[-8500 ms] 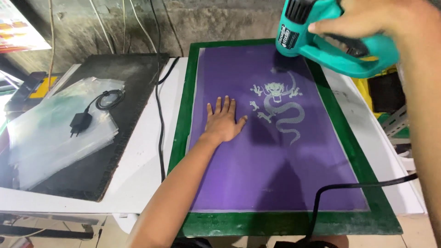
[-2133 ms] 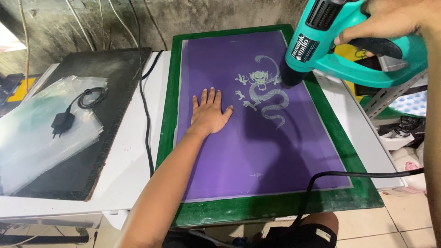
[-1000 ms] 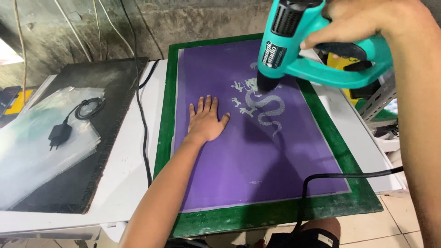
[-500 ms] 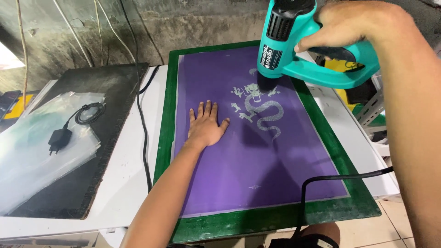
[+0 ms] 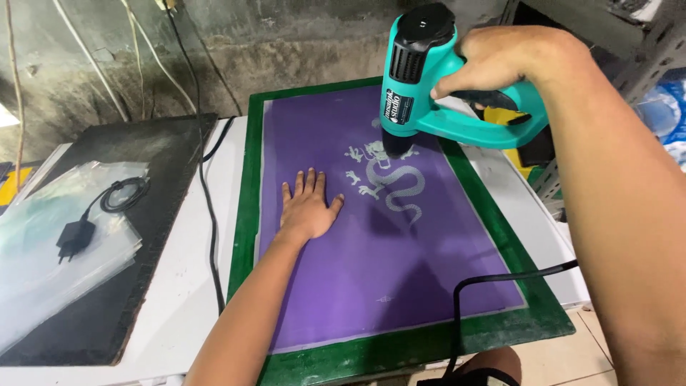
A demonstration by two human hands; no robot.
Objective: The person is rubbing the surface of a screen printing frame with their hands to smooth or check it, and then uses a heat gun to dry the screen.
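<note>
Head view shows the right hand (image 5: 504, 61) clenched around the grip of a teal heat gun (image 5: 436, 93), nozzle pointing down at the head of the pale dragon print (image 5: 386, 182) on the purple screen (image 5: 371, 243). That dragon's long axis trails toward the person. Just left of the dragon, the left hand (image 5: 307, 211) lies flat, fingers spread, grasping nothing.

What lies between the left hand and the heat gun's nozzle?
In the head view, purple mesh carrying the pale dragon design separates the flat left hand from the teal heat gun nozzle.
</note>
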